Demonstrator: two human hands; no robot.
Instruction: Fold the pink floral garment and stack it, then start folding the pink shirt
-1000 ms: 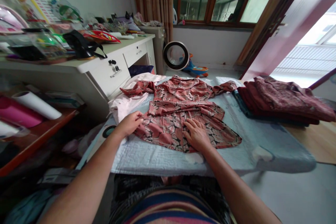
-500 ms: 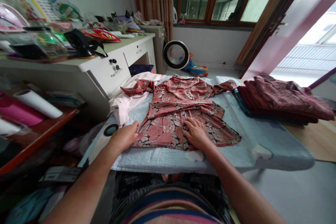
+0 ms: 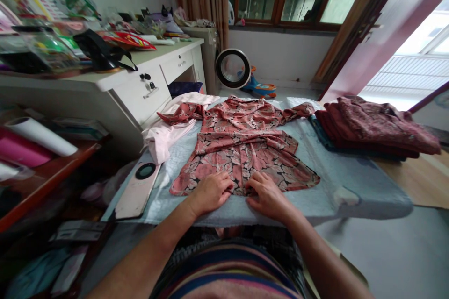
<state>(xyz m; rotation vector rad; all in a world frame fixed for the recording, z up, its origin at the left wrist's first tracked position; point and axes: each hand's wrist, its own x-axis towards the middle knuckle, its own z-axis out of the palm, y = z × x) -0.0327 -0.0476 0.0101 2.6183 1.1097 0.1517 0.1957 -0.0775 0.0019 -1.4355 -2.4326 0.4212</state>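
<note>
A red floral shirt (image 3: 213, 173) with dark and grey leaf shapes lies spread on the pale blue cloth, its sleeves out to both sides and a crosswise fold at its middle. My left hand (image 3: 213, 191) is at the near hem, left of the centre seam, its fingers curled together on the fabric. Just right of that seam, my right hand (image 3: 265, 195) has bent fingers on the same hem, with the thumb toward me. The fabric under both sets of fingertips is hidden.
A stack of folded dark red clothes (image 3: 379, 126) sits on the right. Pale pink clothing (image 3: 157, 145) and a flat light board with a black ring (image 3: 135, 196) lie left. A white desk (image 3: 140, 98) loaded with items stands behind left. The blue-covered table (image 3: 368, 196) ends before me.
My left hand has moved right from the shirt's left edge to near the centre seam, uncovering the light board. My right hand has slid slightly toward me, its fingers more bent.
</note>
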